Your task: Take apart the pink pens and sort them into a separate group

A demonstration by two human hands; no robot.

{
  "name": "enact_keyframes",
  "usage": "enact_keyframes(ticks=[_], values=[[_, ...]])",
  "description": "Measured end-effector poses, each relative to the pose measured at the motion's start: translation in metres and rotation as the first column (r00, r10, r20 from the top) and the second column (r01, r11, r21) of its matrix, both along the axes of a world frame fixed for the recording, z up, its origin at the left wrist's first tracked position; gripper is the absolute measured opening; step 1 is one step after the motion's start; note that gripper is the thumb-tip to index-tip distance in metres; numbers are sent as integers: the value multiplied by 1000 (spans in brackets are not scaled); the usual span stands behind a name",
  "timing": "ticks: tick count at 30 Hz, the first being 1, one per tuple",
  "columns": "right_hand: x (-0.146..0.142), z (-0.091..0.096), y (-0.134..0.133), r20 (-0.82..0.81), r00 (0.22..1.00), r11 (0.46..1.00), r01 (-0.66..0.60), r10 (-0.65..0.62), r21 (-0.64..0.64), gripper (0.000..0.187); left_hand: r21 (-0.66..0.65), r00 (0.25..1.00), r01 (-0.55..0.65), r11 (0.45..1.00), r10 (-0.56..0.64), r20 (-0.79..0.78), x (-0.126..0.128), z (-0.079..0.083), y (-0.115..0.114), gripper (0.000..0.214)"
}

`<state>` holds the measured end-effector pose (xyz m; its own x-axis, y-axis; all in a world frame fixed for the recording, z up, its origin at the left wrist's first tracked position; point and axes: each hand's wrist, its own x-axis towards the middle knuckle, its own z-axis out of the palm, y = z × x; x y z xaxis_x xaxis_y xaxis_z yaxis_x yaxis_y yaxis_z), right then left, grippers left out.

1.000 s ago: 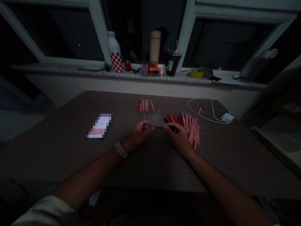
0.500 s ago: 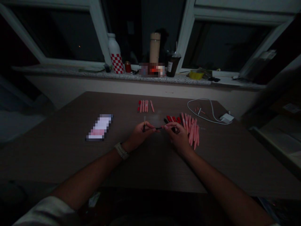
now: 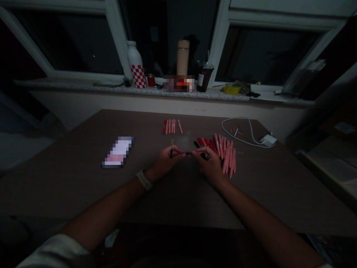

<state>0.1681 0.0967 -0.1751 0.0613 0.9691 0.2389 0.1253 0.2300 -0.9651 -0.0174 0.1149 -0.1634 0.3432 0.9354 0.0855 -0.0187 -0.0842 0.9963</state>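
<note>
My left hand (image 3: 169,160) and my right hand (image 3: 208,165) meet above the dark wooden table (image 3: 83,182), pinching a thin black rod (image 3: 189,153) between their fingertips. The light is too dim to show its exact kind. Just beyond my right hand lies a heap of pink sticks (image 3: 227,158) with red pieces (image 3: 205,142) at its left side. A smaller row of pink sticks (image 3: 171,126) lies farther back. A pale watch (image 3: 144,180) circles my left wrist.
A pixelated flat object (image 3: 117,152) lies left on the table. A white charger (image 3: 268,140) and cable (image 3: 237,128) lie back right, near small orange bits (image 3: 232,130). A stone windowsill (image 3: 83,86) holds a checkered bottle (image 3: 136,65), tan flask (image 3: 183,57) and dark cup (image 3: 204,78).
My right hand has moved left, closer to my left hand, and its fingers now pinch nearer the middle of the black rod. The view has shifted slightly.
</note>
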Motion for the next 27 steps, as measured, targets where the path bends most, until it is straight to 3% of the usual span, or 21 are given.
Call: enact_keyframes(ticks=[7,19,21,24,27], values=[[3,-8,6,135,991,998,6,-14,58,30,105,994,-70,992,79,-81,1,-1,1,27],[3,-13,9,168,985,998,-40,33,40,32,227,963,-8,974,69,-262,1,-2,1,25],[2,-11,9,115,992,998,-61,60,11,33,254,955,5,967,71,-289,1,-1,0,24],[1,-10,10,-135,985,988,-124,111,-92,34,269,952,-14,963,95,-290,1,-1,1,25],[3,-12,15,-327,937,980,-166,121,-113,34,280,948,-55,958,138,-288,0,-1,3,27]])
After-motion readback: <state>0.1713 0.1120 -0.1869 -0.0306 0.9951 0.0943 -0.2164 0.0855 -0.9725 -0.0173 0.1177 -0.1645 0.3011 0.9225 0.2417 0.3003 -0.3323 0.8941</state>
